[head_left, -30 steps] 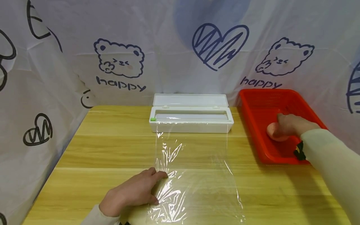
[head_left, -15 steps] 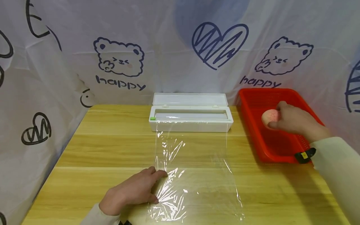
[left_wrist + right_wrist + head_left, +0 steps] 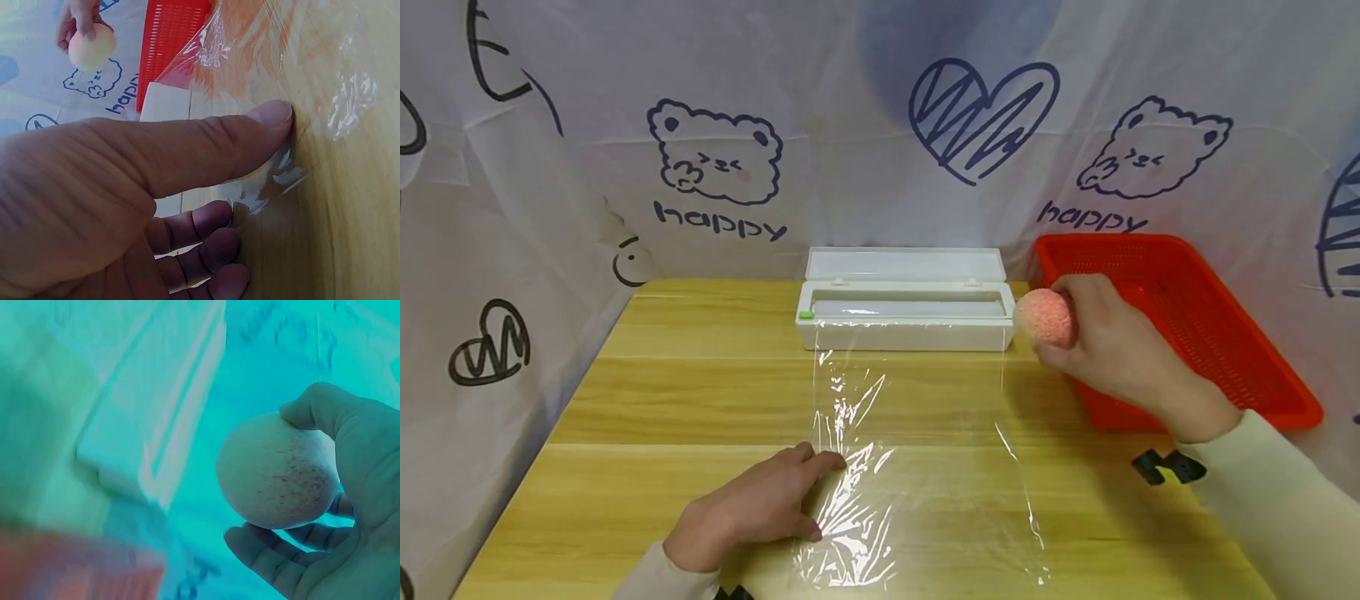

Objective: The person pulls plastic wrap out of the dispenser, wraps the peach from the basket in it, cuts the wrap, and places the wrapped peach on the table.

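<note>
My right hand [image 3: 1123, 354] holds a pink-and-cream peach [image 3: 1047, 318] in the air, left of the red basket and near the dispenser's right end. Thumb and fingers grip opposite sides of the fruit, whose speckled skin shows in the right wrist view. A clear sheet of cling film [image 3: 925, 492] runs toward me from the white dispenser [image 3: 910, 337] over the table. On the film's left edge rests my left hand [image 3: 760, 504], thumb and fingers spread with the tips down. In the left wrist view, the thumb [image 3: 219, 147] presses on the wrinkled film.
A red plastic basket [image 3: 1187, 292] stands at the right of the wooden table [image 3: 662, 400], partly behind my right arm. The dispenser's lid [image 3: 904, 264] is raised at the back. White cloth [image 3: 850, 150] with drawings hangs behind and at the left.
My right hand has lifted the peach out of the red basket and carried it left, past the basket's side. My left hand has stayed on the film.
</note>
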The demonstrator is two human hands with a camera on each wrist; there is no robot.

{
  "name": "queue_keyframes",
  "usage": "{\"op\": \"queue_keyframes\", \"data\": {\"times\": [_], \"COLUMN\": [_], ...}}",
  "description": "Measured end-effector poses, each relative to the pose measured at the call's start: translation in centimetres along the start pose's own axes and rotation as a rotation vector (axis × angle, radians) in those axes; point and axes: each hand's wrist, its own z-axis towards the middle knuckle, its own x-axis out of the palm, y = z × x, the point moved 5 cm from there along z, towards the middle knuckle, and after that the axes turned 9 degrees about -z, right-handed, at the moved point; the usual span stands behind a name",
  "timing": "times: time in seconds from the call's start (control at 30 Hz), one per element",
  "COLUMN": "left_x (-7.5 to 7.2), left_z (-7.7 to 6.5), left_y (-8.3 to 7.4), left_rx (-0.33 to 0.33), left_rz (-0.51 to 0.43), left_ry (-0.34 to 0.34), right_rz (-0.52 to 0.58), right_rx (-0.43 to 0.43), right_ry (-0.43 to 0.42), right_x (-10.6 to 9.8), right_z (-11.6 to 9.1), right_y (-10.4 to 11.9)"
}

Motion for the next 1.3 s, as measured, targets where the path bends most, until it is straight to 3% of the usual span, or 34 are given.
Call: {"op": "queue_keyframes", "data": {"times": [0.1,0.27,0.57,0.97,1.3], "left_x": [-0.1,-0.2,-0.4,-0.3,-0.2], "left_z": [0.0,-0.1,-0.1,-0.3,-0.2], "left_y": [0.0,-0.1,-0.1,-0.2,0.0], "left_rx": [-0.001,0.004,-0.011,-0.004,0.013], "left_rz": [-0.003,0.0,-0.005,-0.011,0.012], "left_ry": [0.003,0.006,0.009,-0.002,-0.015], "right_rz": [0.013,0.062,0.15,0.228,0.23], "right_rx": [-0.115,-0.248,-0.351,-0.409,-0.417], "right_ry": [-0.015,0.041,0.191,0.3,0.3], "right_x": [1.5,4.8,9.6,11.6,11.9], "right_z": [-0.8,-2.6,-6.0,-8.7,-9.2], "right_y": [2.6,6.4,11.4,13.7,14.0]}}
